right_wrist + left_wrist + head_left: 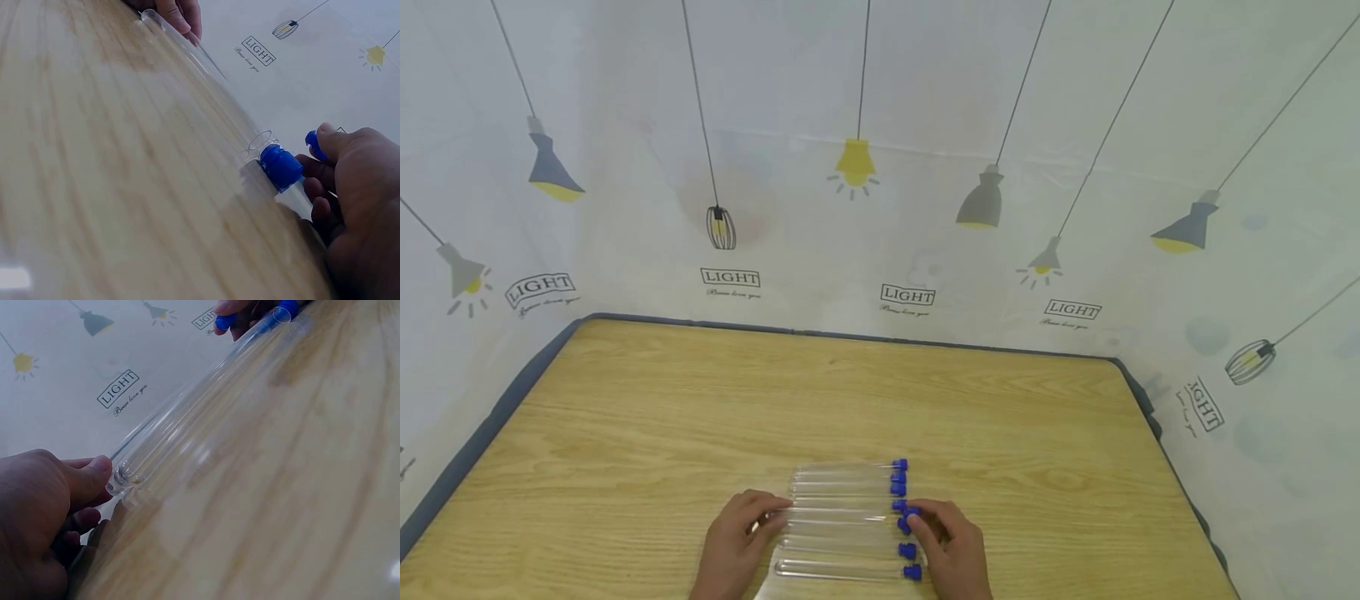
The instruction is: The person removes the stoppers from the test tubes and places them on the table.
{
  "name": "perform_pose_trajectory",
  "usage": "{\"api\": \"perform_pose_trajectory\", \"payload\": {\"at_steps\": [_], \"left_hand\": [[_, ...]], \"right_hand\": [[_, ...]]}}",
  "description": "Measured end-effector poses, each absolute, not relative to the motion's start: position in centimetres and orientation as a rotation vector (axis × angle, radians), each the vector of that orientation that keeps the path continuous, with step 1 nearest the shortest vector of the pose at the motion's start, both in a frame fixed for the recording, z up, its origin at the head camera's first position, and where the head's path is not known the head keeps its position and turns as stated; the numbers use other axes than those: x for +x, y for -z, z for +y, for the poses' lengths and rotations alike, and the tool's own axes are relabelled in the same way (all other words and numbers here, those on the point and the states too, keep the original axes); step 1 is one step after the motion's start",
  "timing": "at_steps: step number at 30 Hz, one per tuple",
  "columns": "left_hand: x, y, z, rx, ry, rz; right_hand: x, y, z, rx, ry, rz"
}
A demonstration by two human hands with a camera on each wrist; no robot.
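Observation:
Several clear test tubes (842,570) lie side by side on the table, rounded ends toward my left hand and blue stoppers (912,572) along the right. My left hand (737,533) pinches a tube near the middle of the row by its rounded end, thumb and forefinger together. At the stopper side, my right hand (953,546) pinches a blue stopper (314,144) between thumb and fingers. In the right wrist view that stopper stands apart from the nearest stopper (280,167), beside an open tube mouth (259,141).
The wood-grain table (820,392) extends behind and to both sides of the row. Around its back and sides hangs a pale cloth (805,250) printed with lamps, meeting the table's dark edge (842,335).

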State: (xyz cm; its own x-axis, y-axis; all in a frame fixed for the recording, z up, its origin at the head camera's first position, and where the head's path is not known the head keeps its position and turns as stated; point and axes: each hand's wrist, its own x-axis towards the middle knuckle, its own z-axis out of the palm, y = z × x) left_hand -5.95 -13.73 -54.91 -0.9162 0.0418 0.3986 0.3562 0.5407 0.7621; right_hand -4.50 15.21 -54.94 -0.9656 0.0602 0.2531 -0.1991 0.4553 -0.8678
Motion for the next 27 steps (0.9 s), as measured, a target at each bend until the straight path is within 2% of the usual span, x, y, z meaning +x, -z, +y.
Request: {"api": "perform_pose_trajectory", "payload": {"at_steps": [9,19,27], "left_hand": [[-5.95,54.81,-13.59,-0.366,1.250,-2.417],[-6.01,54.88,-13.55,-0.352,1.247,-2.422],[-6.08,55.15,-13.74,-0.391,1.264,-2.407]], "right_hand": [[-4.50,54.97,15.20,0.081,-1.501,-2.550],[-4.67,55.31,15.43,0.223,-1.467,-2.656],[-4.68,55.05,15.54,0.227,-1.493,-2.735]]}}
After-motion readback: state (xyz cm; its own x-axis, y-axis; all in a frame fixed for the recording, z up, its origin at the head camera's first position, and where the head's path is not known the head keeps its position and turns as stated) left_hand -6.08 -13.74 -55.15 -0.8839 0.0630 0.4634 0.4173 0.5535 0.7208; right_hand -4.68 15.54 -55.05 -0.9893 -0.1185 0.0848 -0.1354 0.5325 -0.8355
